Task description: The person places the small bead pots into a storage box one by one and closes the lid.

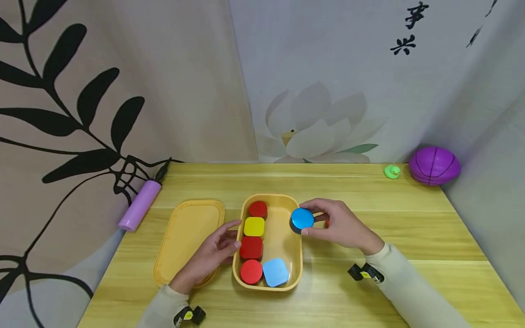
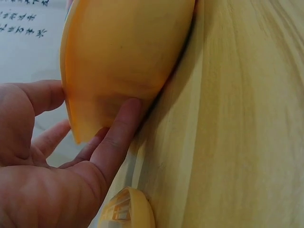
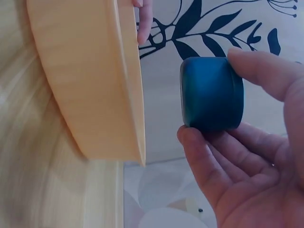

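My right hand point(image 1: 342, 225) pinches a blue round block point(image 1: 302, 219) between thumb and fingers, above the right rim of a yellow plastic box point(image 1: 287, 255). In the right wrist view the glossy blue block point(image 3: 211, 95) is held apart from the box wall point(image 3: 85, 85). Down the box's left side run a red block point(image 1: 258, 209), a yellow block point(image 1: 254, 226) and two more red ones. A light blue square block point(image 1: 275, 272) lies at its near right corner. My left hand point(image 1: 213, 253) touches the box's left wall point(image 2: 128, 52) with extended fingers.
A yellow lid point(image 1: 190, 237) lies left of the box, partly under my left hand. Something red point(image 1: 327, 223) is mostly hidden behind my right hand. Along the back stand a green toy duck point(image 1: 392, 171) and a purple ball point(image 1: 434, 166). A purple cylinder point(image 1: 141, 205) lies at the left edge.
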`<move>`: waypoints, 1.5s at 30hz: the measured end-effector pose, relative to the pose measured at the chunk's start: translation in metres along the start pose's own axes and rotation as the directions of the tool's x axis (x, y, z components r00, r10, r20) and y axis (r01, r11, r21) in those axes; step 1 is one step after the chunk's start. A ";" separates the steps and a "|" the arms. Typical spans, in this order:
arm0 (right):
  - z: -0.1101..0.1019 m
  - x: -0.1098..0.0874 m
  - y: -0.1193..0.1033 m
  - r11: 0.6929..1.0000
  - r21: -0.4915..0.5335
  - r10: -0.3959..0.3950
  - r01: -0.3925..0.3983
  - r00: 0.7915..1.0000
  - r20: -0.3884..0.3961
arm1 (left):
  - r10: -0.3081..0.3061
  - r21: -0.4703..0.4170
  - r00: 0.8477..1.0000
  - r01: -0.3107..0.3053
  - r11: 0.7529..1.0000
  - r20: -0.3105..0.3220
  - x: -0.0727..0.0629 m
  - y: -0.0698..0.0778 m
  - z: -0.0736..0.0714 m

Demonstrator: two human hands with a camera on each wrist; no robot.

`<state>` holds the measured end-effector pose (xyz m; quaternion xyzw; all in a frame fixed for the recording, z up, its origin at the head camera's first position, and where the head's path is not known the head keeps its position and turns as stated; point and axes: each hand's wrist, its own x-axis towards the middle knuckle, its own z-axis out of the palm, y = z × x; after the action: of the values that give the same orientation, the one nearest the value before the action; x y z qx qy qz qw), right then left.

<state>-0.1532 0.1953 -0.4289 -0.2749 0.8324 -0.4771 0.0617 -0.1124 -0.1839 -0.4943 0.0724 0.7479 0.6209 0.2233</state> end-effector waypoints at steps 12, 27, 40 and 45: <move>0.030 0.030 -0.003 0.998 -0.041 -0.047 0.053 0.989 0.138 | -0.011 -0.027 1.000 0.011 1.000 0.018 0.003 0.001 -0.002; 0.064 0.045 0.000 0.945 -0.275 -0.079 0.174 0.943 0.324 | -0.034 -0.009 0.999 0.034 0.999 -0.002 0.002 0.001 -0.004; 0.074 0.042 -0.001 0.875 -0.449 0.008 0.184 0.920 0.393 | -0.047 -0.016 0.999 0.047 0.999 -0.001 0.003 -0.001 -0.003; 0.074 0.041 -0.002 0.878 -0.444 0.020 0.177 0.914 0.405 | -0.046 -0.021 0.999 0.045 0.999 -0.006 0.002 -0.002 -0.002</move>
<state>-0.1592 0.1169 -0.4604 -0.4070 0.8809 -0.1964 0.1410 -0.1149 -0.1850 -0.4970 0.0509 0.7437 0.6236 0.2355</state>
